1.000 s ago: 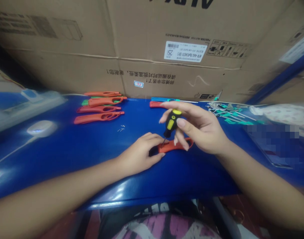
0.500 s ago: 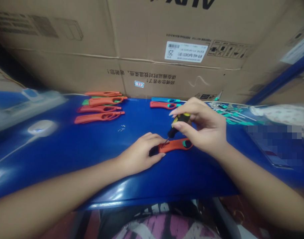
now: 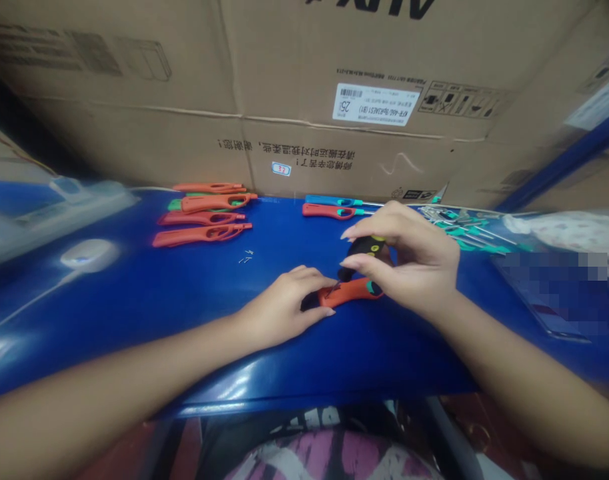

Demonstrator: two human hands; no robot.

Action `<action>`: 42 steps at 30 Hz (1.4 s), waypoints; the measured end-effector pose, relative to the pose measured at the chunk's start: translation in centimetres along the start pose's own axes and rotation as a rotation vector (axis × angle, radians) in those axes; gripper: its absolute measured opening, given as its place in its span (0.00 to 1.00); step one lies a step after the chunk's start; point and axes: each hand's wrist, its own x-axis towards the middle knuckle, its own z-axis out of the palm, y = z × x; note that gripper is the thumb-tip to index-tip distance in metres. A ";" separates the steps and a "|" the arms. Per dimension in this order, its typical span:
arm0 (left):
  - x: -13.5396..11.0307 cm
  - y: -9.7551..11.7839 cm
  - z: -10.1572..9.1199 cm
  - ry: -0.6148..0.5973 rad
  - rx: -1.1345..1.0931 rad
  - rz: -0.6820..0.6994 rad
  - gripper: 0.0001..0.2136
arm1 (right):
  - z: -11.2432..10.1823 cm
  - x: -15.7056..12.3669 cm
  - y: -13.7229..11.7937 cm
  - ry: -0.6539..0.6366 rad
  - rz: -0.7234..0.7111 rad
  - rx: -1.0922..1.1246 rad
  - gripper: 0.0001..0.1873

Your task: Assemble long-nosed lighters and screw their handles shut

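Observation:
My right hand [image 3: 409, 263] is closed around a short black and yellow screwdriver [image 3: 363, 250]. Its tip rests on the left end of an orange plastic handle [image 3: 352, 291] lying on the blue table [image 3: 184, 293]. My left hand [image 3: 284, 310] lies curled on the table and pinches that same end of the orange handle, holding it down. Both hands meet over the handle near the table's middle.
A stack of orange handles [image 3: 204, 217] lies at the back left, tiny screws [image 3: 245, 257] beside it. An orange and a blue handle [image 3: 332, 207] lie behind my hands. Metal blades with green parts [image 3: 464, 230] are at the right. A large cardboard box [image 3: 304, 93] walls the back.
My right hand has tilted the screwdriver from nearly upright to a low slant and dropped closer to the orange handle. My left hand has stayed put.

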 end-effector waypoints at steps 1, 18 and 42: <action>0.0 0.0 0.0 0.004 0.003 0.003 0.15 | 0.0 0.0 -0.1 -0.001 -0.030 -0.027 0.12; -0.1 -0.1 0.1 0.006 0.018 0.027 0.16 | 0.0 -0.5 -0.2 -0.208 0.189 0.291 0.19; -0.1 -0.2 0.2 0.002 0.026 0.015 0.14 | -0.6 0.1 -1.0 -0.276 0.095 0.099 0.20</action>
